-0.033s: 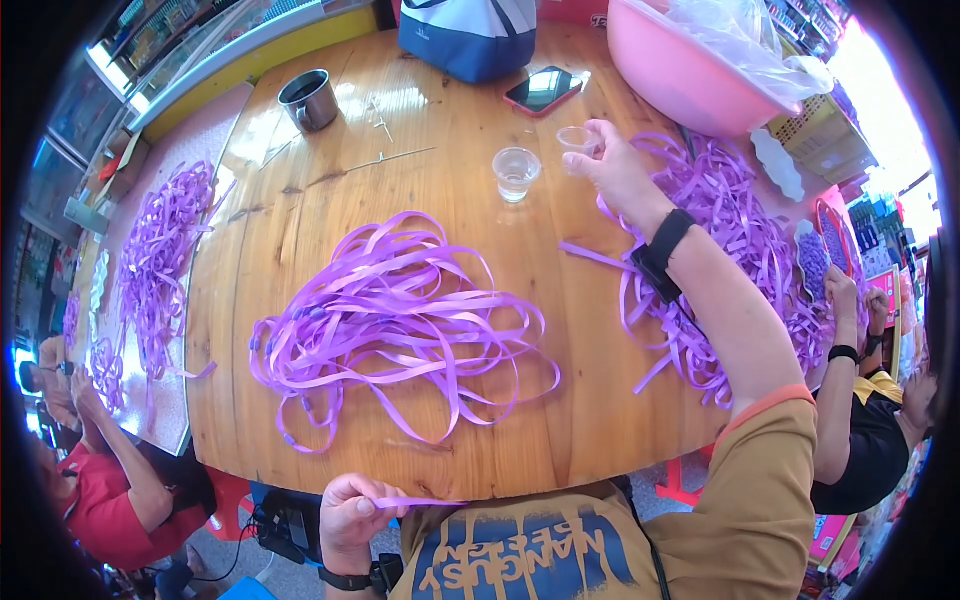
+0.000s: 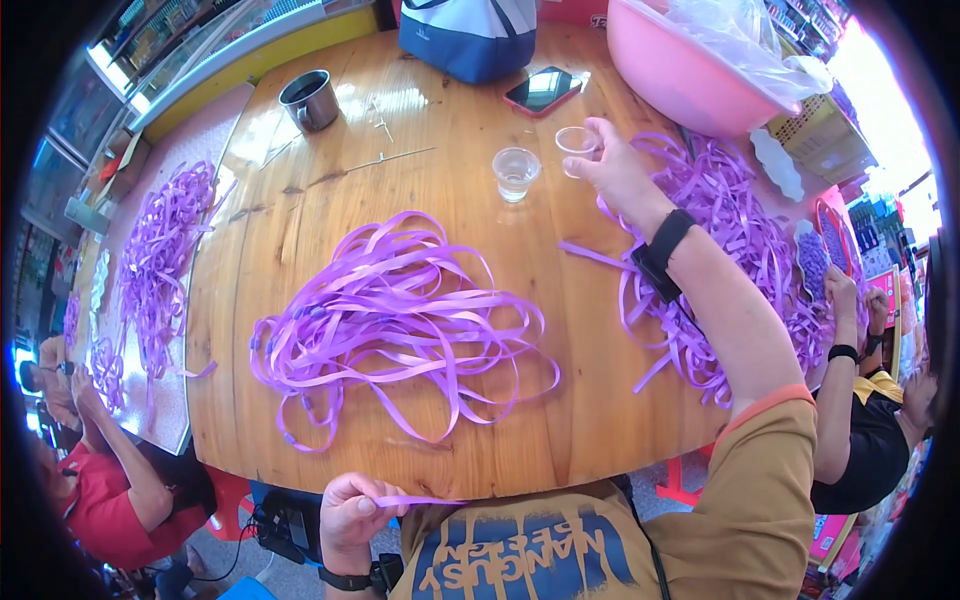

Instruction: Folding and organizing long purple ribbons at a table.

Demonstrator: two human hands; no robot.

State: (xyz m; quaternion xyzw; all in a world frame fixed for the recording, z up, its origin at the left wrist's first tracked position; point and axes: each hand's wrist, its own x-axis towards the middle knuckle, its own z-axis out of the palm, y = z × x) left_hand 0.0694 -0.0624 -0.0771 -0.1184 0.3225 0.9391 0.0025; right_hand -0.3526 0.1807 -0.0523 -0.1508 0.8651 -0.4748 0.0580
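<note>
My left hand point(image 2: 353, 508), low at the table's near edge, pinches the end of a purple ribbon point(image 2: 415, 500) between thumb and fingers. My right hand point(image 2: 612, 165) reaches to the far right of the table, its fingers closed on a small clear plastic cup point(image 2: 575, 143). Just left of that cup stands another clear cup point(image 2: 516, 174) that looks to hold clear liquid. Between my hands lies a loose heap of looped purple ribbons point(image 2: 400, 335), with small darker purple pieces on some loops. A larger tangled pile of purple ribbon point(image 2: 725, 220) lies beneath and beside my right forearm.
On the wooden table point(image 2: 480, 450) are a metal mug point(image 2: 310, 102), a phone point(image 2: 543, 91) and a blue-white bag point(image 2: 468, 45). A pink basin point(image 2: 680, 75) with plastic bags stands far right. More ribbon point(image 2: 165, 255) lies left. Other people work on both sides.
</note>
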